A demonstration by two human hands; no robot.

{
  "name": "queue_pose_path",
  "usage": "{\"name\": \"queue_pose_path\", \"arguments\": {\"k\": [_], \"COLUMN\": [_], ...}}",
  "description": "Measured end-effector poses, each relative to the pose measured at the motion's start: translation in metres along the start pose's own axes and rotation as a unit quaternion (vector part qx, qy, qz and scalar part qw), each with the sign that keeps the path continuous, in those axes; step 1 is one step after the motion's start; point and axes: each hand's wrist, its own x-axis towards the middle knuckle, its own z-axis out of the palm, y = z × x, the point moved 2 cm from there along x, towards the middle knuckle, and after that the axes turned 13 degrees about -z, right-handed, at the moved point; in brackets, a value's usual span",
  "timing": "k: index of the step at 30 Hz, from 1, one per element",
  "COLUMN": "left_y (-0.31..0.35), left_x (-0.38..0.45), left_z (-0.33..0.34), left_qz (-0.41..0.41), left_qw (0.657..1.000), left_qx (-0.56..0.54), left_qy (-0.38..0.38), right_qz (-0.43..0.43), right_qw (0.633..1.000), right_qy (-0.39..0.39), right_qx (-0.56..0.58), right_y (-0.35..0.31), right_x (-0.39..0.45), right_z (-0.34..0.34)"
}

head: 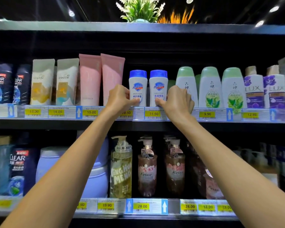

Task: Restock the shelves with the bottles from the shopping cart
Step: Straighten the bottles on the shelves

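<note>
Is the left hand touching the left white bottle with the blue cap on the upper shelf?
Touching. In the head view, the left hand pinches the left white bottle with the blue cap at its lower left edge, thumb on the label.

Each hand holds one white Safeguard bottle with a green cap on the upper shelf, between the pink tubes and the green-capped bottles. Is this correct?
Not quite: the caps are blue, not green. The head view shows the left hand and the right hand each holding a white Safeguard bottle on the upper shelf, between the pink tubes and the green-capped bottles.
</note>
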Motion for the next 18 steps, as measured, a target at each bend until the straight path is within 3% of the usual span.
{"name": "queue_pose_path", "arguments": {"k": [18], "left_y": [0.0014], "left_x": [-0.0084], "left_z": [0.0050], "left_qz": [0.039], "left_qw": [0.996], "left_qx": [0.054], "left_qy": [0.056], "right_qz": [-0.036], "right_qw": [0.999], "right_qy": [0.015], "right_qx": [-0.038], "right_y": [0.0050], "right_x": [-0.0050], "right_z": [-0.0018]}}
